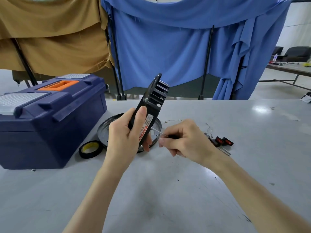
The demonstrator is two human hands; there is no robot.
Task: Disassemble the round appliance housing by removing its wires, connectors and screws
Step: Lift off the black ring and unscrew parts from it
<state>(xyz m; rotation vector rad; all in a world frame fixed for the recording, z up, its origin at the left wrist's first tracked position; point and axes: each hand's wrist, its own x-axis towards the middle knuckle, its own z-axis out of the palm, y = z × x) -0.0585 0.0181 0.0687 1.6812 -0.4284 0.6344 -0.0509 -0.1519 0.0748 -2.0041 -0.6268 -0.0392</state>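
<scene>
My left hand [125, 137] grips a black plastic housing [152, 100], held on edge above the table, with ribbed vents at its top and a white label with red characters facing me. My right hand [183, 140] is closed on a thin screwdriver [157, 130] whose metal shaft points at the housing's lower edge, close to the label. Behind the housing a round metal plate [105, 130] lies flat on the table. Loose white wires [209, 127] and black switches with red rockers [224, 141] lie to the right of my right hand.
A dark blue toolbox [50, 118] with an orange handle stands at the left. A roll of black tape [90, 149] lies in front of it. Brown and blue cloths hang behind the grey table [168, 190].
</scene>
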